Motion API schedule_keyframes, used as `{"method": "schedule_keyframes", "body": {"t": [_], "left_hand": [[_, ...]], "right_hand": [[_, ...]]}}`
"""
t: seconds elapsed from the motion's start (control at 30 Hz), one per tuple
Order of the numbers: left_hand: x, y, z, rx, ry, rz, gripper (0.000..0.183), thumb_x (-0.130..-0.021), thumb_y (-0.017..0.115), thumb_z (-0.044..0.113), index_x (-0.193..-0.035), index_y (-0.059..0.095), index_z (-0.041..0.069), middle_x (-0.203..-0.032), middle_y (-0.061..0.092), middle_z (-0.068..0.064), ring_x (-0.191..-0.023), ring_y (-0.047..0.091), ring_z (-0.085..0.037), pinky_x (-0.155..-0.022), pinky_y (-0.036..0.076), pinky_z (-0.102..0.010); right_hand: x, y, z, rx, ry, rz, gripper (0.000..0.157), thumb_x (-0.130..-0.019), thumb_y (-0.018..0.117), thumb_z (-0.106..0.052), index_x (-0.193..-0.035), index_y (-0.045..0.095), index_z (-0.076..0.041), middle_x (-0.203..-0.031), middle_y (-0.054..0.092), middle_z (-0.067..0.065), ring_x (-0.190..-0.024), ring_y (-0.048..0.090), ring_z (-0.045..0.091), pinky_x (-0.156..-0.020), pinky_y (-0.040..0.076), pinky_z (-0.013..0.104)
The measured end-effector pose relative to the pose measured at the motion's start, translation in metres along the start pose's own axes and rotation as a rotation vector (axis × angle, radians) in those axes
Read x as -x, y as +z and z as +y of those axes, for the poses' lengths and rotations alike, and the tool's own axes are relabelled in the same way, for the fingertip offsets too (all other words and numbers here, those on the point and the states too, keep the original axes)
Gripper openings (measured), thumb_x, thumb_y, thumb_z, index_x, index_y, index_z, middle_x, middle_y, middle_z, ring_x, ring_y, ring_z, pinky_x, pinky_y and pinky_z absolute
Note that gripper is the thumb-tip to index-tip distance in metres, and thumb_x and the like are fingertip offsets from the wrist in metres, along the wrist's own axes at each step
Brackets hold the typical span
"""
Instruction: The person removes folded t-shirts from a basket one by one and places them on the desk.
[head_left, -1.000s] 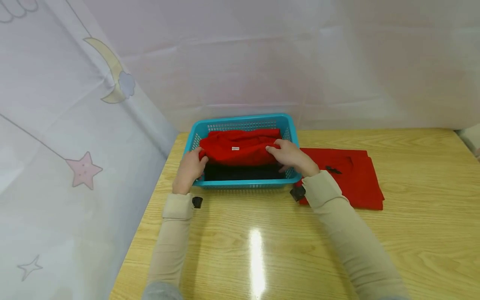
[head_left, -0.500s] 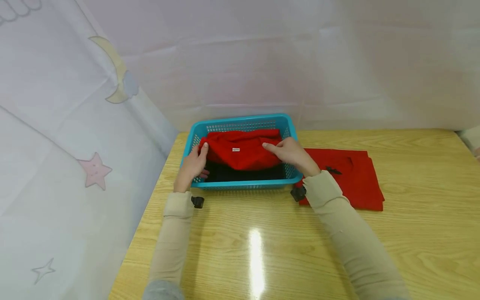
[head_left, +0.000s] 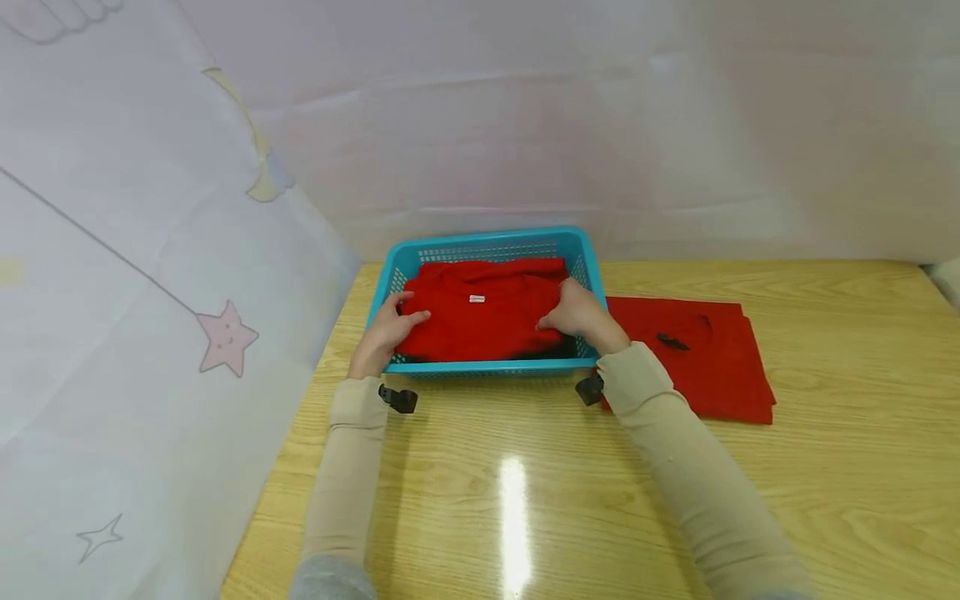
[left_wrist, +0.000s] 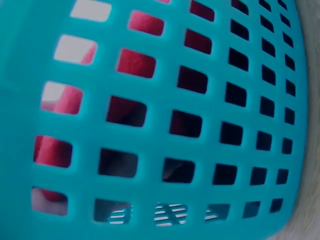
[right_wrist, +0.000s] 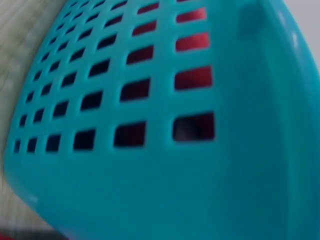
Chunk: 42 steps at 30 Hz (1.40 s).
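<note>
A red shirt with a small white neck label lies spread inside a turquoise plastic basket. At its left side my left hand reaches over the rim, thumb and fingers apart on the cloth. My right hand is at the opposite side, thumb resting on the shirt; its other fingers are mostly hidden. Both wrist views are filled by the basket's perforated wall, with red cloth showing through the holes. A fold of red fabric shows behind the shirt's collar.
Folded red clothing with a dark mark lies right of the basket on the wooden table. A pale cloth backdrop hangs close behind the basket. Another patterned sheet borders the table's left edge.
The shirt's front part, held up and bunched earlier, has come down toward the near rim and covers most of the dark basket floor. My left thumb and fingers have spread apart.
</note>
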<state>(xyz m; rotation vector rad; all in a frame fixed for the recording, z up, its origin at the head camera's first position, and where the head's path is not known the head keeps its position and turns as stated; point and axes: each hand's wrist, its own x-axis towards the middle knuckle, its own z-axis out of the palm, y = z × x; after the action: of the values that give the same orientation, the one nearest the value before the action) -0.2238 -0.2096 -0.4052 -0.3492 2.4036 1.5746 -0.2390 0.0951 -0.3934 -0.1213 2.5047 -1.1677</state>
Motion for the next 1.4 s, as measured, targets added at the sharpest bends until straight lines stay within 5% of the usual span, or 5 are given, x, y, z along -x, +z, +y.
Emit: {"method": "schedule_keyframes", "body": {"t": [0.13,0.3,0.43,0.57,1.4], "left_hand": [[0.0,0.001,-0.001,-0.009,0.015,-0.001,0.053,-0.098,0.055,0.016,-0.147,0.037,0.014,-0.154,0.029,-0.011,-0.127,0.042,-0.033,-0.107,0.04,-0.046],[0.001,0.001,0.0,0.005,-0.003,-0.016,0.042,-0.102,0.047,0.022,-0.143,0.046,0.011,-0.151,0.035,-0.009,-0.131,0.041,-0.03,-0.109,0.039,-0.045],[0.001,0.001,0.001,0.02,0.01,-0.008,0.039,-0.103,0.044,0.019,-0.141,0.049,0.01,-0.15,0.037,-0.01,-0.13,0.042,-0.03,-0.108,0.04,-0.044],[0.0,0.002,0.001,0.049,0.05,0.022,0.044,-0.1,0.046,0.007,-0.144,0.046,0.014,-0.148,0.035,-0.012,-0.126,0.042,-0.032,-0.103,0.042,-0.044],[-0.002,-0.005,0.003,0.513,0.085,0.081,0.079,-0.092,0.06,0.005,-0.152,0.021,0.038,-0.147,0.036,-0.007,-0.1,0.054,-0.02,-0.068,0.054,-0.025]], "right_hand": [[-0.004,0.001,0.003,-0.103,0.022,-0.018,0.035,-0.09,0.064,-0.025,-0.071,0.041,-0.007,-0.061,0.04,0.003,-0.055,0.035,0.016,-0.056,0.033,0.029],[-0.007,0.001,0.006,-0.173,0.054,-0.027,0.043,-0.095,0.055,-0.029,-0.062,0.035,-0.012,-0.051,0.03,-0.002,-0.048,0.027,0.013,-0.055,0.029,0.028],[-0.008,0.004,0.009,-0.129,0.033,-0.039,0.03,-0.097,0.053,-0.025,-0.095,0.054,0.005,-0.086,0.053,0.013,-0.077,0.046,0.02,-0.073,0.044,0.034],[-0.009,0.009,0.013,-0.135,0.026,-0.029,0.054,-0.098,0.051,-0.019,-0.139,0.034,0.01,-0.139,0.039,0.025,-0.12,0.043,0.035,-0.103,0.042,0.047],[-0.002,-0.001,-0.002,-0.436,-0.049,0.143,0.073,-0.084,0.065,-0.004,-0.147,0.029,-0.006,-0.146,0.034,0.017,-0.124,0.041,0.034,-0.093,0.05,0.046]]}}
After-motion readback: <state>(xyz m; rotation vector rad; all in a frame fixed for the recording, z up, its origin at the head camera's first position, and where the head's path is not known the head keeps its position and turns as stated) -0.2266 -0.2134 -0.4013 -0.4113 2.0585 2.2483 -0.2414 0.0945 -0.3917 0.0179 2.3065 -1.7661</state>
